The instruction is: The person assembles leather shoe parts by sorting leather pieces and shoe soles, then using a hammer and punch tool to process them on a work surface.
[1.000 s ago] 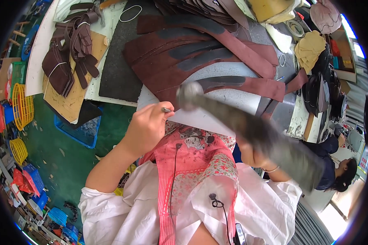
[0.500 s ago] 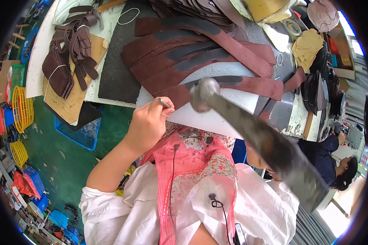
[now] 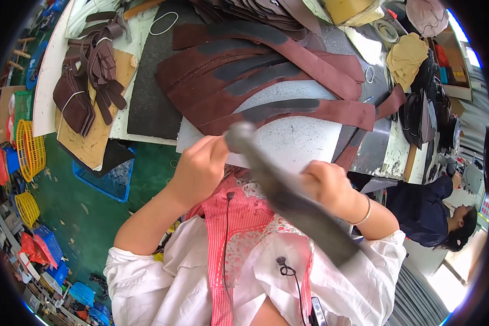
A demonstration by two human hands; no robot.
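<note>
My left hand [image 3: 202,165] is closed at the near edge of the pale work board [image 3: 304,136]. A short metal punch showed in its fingers half a second ago; now the hammer hides it. My right hand [image 3: 331,187] is closed around the hammer [image 3: 296,201], whose grip is mostly hidden. The dark metal head is blurred and close to the camera, its rounded end over my left fingertips. Beyond my hands lie overlapping maroon leather strips [image 3: 201,106] with dark grey patches. The nearest strip [image 3: 342,113] crosses the speckled board.
Bundled brown leather pieces [image 3: 76,103] lie at the left on a tan board [image 3: 81,144]. A blue basket [image 3: 117,185] stands below the table's left side. More leather is stacked at the back. Yellowish pieces [image 3: 406,58] lie at right, where another person [image 3: 418,209] sits.
The hammer has swung left and nearer to me, its rounded end now over my left fingers. My right hand, mostly hidden before, now shows. My left hand stays nearly in place.
</note>
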